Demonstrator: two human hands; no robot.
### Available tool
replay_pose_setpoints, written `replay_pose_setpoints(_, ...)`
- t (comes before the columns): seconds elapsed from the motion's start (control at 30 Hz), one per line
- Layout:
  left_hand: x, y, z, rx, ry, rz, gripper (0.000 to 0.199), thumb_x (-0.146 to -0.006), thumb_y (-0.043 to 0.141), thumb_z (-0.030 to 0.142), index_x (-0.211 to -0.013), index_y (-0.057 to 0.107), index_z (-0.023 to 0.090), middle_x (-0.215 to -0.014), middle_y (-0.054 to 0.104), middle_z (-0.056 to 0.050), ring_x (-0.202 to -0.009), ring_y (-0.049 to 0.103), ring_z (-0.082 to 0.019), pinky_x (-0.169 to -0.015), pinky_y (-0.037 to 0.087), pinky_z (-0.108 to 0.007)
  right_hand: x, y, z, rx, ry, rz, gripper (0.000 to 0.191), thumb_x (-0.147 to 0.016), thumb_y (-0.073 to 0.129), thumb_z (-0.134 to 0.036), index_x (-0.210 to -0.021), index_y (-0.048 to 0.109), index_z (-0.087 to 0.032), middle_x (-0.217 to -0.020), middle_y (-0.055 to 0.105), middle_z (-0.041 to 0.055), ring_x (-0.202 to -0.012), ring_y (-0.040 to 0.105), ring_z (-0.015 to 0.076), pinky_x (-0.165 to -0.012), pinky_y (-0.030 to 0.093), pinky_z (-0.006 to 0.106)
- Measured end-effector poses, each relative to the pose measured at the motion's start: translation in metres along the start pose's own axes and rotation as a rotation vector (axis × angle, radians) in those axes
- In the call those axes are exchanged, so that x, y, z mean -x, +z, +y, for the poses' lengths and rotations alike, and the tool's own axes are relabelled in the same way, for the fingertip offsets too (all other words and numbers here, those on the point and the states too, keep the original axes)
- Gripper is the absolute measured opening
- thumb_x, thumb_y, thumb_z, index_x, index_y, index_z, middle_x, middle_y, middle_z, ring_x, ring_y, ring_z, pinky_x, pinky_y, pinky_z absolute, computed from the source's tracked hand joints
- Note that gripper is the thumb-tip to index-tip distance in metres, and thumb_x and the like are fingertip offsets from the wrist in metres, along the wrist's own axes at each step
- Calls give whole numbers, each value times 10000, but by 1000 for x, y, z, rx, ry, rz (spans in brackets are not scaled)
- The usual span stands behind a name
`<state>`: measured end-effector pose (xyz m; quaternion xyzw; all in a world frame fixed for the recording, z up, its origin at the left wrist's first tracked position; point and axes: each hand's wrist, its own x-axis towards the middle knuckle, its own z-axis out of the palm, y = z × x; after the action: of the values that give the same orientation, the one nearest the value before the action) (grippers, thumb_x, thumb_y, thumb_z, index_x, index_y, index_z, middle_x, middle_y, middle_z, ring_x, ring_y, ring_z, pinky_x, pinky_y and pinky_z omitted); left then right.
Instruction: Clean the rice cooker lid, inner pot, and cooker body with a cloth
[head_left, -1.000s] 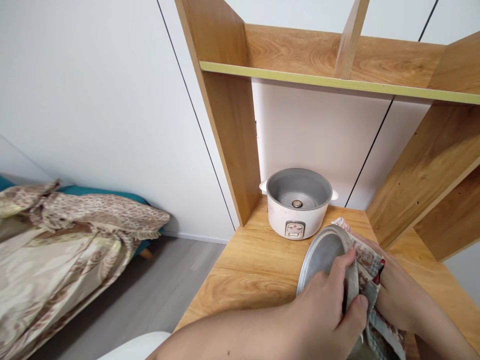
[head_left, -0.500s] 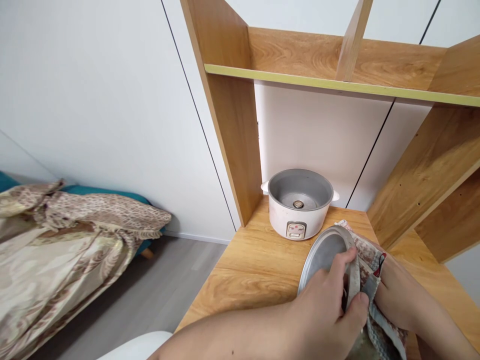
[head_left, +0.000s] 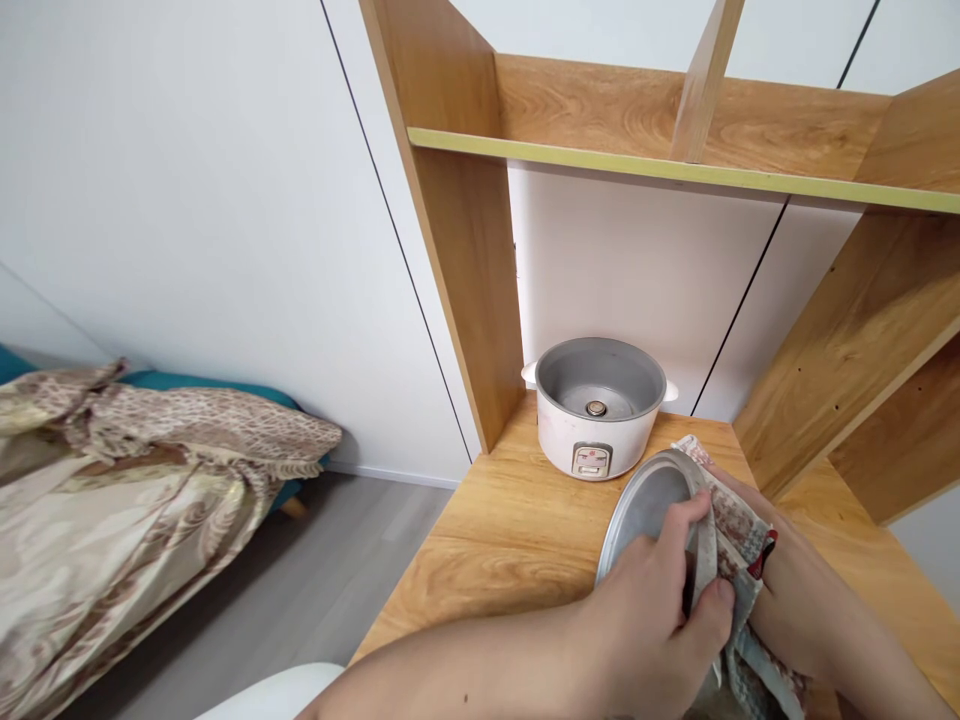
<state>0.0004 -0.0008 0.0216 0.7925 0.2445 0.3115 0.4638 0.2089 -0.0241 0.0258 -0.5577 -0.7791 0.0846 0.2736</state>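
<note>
My left hand point(head_left: 660, 610) grips a round silver metal lid point(head_left: 645, 505) by its rim, index finger and thumb apart across the edge. The lid is tilted up, and my hand hides its lower part. On the lid's right side, my right hand point(head_left: 787, 590) holds a patterned cloth point(head_left: 739, 520) with a small red tag against it. The cloth covers most of my right fingers. Beyond both hands a white rice cooker point(head_left: 596, 435) stands upright, its top uncovered and grey inside, with a round metal button at the bottom.
The cooker stands on a wooden desk point(head_left: 457, 530), below a yellow-edged shelf point(head_left: 600, 156) and beside a wooden upright panel point(head_left: 472, 290). At the left, a patterned cover point(head_left: 150, 480) drapes over teal furniture. A white rounded edge point(head_left: 277, 692) shows at the bottom.
My right hand and the cloth have shifted slightly upward along the lid's side. My left hand and the lid stay almost in place. The cooker has not moved.
</note>
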Motion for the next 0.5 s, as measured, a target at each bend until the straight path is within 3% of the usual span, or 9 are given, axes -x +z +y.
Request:
replay_pose_setpoints(0.17, -2, -1, 0, -33, -30, -50, 707, -986, 521, 331, -1610, 241, 152, -789, 673, -39, -701, 650, -276, -712, 543, -438, -3, -3, 1, 10, 20, -22, 700, -926, 533, -346, -1617, 442, -287, -1649, 470, 96, -1479, 493, 359, -1164, 471, 601)
replay_pose_setpoints(0.37, 1, 1, -5, 22, -12, -38, 699, -1030, 504, 332, -1643, 205, 180, -914, 716, -75, -843, 688, -299, -889, 551, -483, -3, -5, -1, 11, 29, -29, 698, -910, 546, -342, -1603, 469, -304, -1647, 474, 76, -1460, 519, 353, -1158, 484, 579)
replay_pose_setpoints(0.5, 3, 1, -4, 22, -3, -22, 682, -1029, 509, 323, -1635, 231, 183, -999, 722, -97, -920, 695, -304, -920, 553, -491, -4, -5, -2, 2, 30, -23, 694, -905, 544, -340, -1595, 486, -296, -1630, 499, 78, -1457, 523, 355, -1158, 486, 581)
